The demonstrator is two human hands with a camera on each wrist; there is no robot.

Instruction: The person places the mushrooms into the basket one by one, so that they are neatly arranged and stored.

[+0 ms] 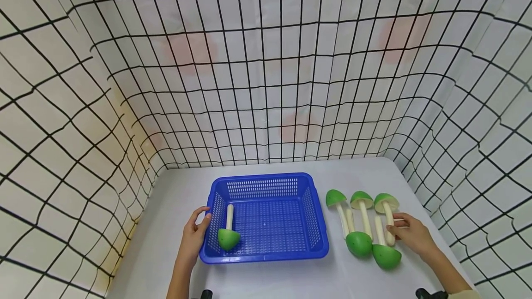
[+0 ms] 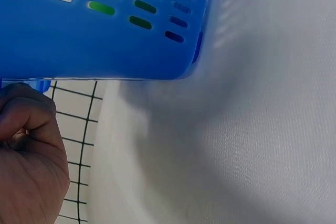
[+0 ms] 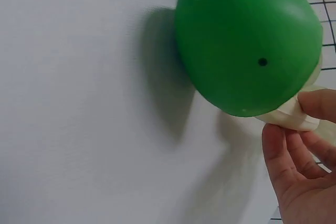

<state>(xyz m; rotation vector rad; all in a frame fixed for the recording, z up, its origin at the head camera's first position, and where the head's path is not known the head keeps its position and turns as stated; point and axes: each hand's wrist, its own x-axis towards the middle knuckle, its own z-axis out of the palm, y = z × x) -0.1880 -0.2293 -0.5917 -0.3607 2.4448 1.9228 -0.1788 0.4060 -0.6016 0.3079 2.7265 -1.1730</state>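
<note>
My left hand (image 1: pixel 193 236) grips the left rim of the blue basket (image 1: pixel 263 257); in the left wrist view the hand (image 2: pixel 29 156) is curled at the basket's edge (image 2: pixel 94 51). One green-capped mushroom (image 1: pixel 228 239) lies inside at the left, its stem pointing away. Right of the basket, my right hand (image 1: pixel 411 234) pinches the pale stem of the rightmost mushroom (image 1: pixel 386 203). The right wrist view has the hand's thumb and fingers (image 3: pixel 302 150) around a pale stem (image 3: pixel 294 116), partly hidden behind a nearer green cap (image 3: pixel 249 40).
Several other green-capped mushrooms lie close together right of the basket, among them one at the back left (image 1: pixel 335 197) and one at the front (image 1: pixel 386 257). Walls of white sheet with black netting (image 1: pixel 266 82) enclose the white table (image 1: pixel 166 197) at the back and sides.
</note>
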